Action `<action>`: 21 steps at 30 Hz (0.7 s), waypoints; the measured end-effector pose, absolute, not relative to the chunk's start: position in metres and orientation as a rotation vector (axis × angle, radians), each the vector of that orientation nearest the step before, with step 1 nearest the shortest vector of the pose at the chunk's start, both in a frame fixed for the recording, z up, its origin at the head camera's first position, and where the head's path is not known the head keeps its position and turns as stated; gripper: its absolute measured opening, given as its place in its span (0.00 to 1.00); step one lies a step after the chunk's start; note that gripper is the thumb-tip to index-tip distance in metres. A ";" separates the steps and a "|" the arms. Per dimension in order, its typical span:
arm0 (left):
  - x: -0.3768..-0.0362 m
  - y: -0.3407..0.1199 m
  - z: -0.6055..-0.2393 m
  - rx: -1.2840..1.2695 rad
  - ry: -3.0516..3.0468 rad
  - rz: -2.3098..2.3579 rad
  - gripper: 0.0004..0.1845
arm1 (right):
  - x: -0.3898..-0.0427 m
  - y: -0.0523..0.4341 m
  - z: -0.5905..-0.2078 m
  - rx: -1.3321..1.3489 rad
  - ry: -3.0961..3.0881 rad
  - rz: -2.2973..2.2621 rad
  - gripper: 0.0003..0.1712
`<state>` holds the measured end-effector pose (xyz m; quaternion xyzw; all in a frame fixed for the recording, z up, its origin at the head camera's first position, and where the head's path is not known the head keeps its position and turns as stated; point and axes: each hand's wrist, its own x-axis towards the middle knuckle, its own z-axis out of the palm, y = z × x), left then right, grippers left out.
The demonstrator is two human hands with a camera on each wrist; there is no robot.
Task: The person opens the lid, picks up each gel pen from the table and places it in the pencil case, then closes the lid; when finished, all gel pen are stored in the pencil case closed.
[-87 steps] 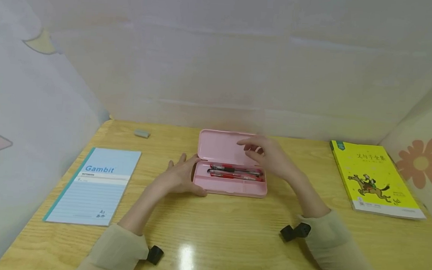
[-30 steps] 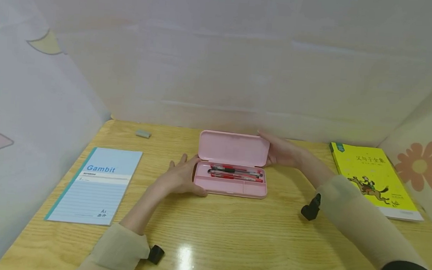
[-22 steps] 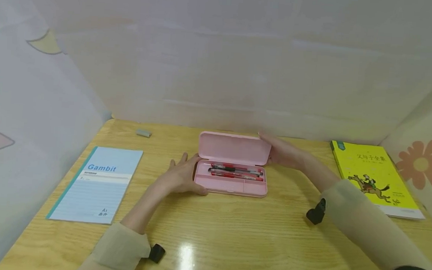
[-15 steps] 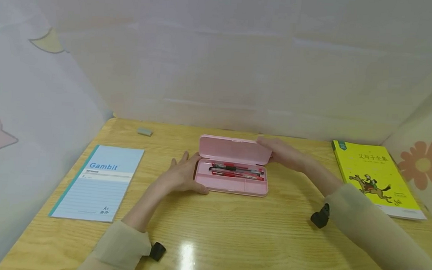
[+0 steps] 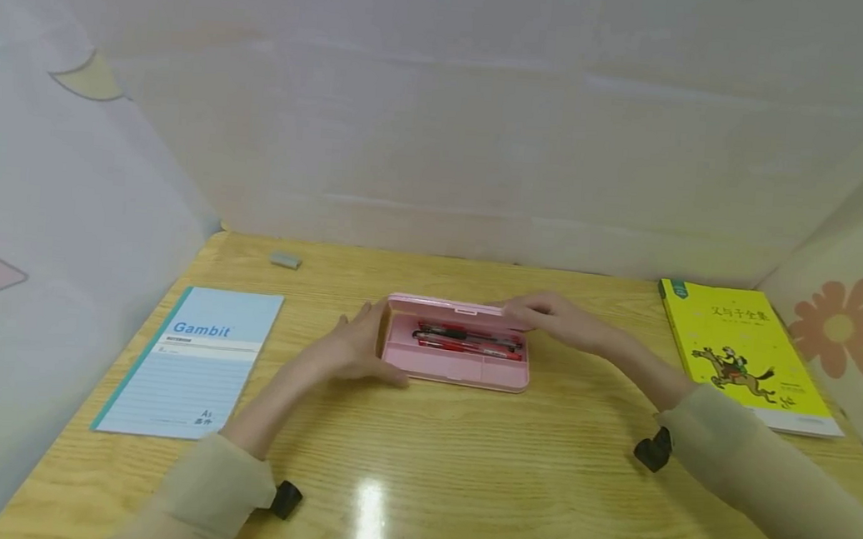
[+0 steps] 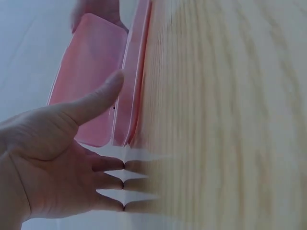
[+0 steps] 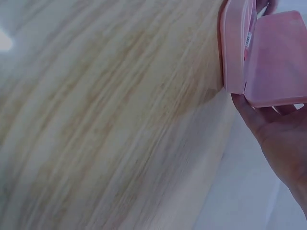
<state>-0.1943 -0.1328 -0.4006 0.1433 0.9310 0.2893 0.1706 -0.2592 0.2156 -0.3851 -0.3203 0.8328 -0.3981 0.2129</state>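
Observation:
A pink pencil case (image 5: 432, 368) lies on the table, its lid (image 5: 429, 308) tilted partway over the tray. Several red and black pens (image 5: 467, 340) lie in the rear compartment; the front compartments hold nothing visible. My right hand (image 5: 559, 322) holds the lid at its right end, with fingers behind it in the right wrist view. At the case's left end, my left hand (image 5: 354, 352) has straight, spread fingers, and the thumb lies along the front corner. The left wrist view shows its fingertips (image 6: 112, 182) down on the tabletop.
A blue-and-white notebook (image 5: 192, 361) lies to the left, with a small grey-green block (image 5: 285, 260) behind it. On the right is a yellow book (image 5: 752, 350), partly overlapped by my right sleeve (image 5: 748, 467). A pale cloth wall (image 5: 426, 135) rises behind the wooden table (image 5: 462, 472).
My right hand first left the pens, then took the lid's right end. Since then, the lid has swung forward and down over the tray. My left hand has stayed at the case's left end.

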 end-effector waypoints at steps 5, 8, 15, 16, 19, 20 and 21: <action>-0.194 -0.140 -0.395 0.479 2.597 0.921 0.71 | -0.252 0.212 -0.388 -1.032 2.361 -1.016 0.21; -0.193 -0.139 -0.392 0.610 2.631 0.898 0.65 | -0.246 0.212 -0.389 -1.074 2.382 -0.962 0.23; -0.193 -0.133 -0.391 0.896 2.809 0.533 0.51 | -0.237 0.210 -0.392 -1.228 2.504 -0.753 0.29; -0.193 -0.131 -0.392 0.924 2.818 0.493 0.50 | -0.237 0.209 -0.393 -1.240 2.520 -0.717 0.30; -0.193 -0.127 -0.396 0.992 2.828 0.371 0.49 | -0.233 0.207 -0.393 -1.248 2.553 -0.641 0.32; -0.193 -0.125 -0.396 1.011 2.825 0.346 0.49 | -0.232 0.207 -0.393 -1.247 2.561 -0.624 0.33; -0.193 -0.124 -0.398 1.023 2.821 0.327 0.50 | -0.231 0.206 -0.393 -1.250 2.570 -0.609 0.33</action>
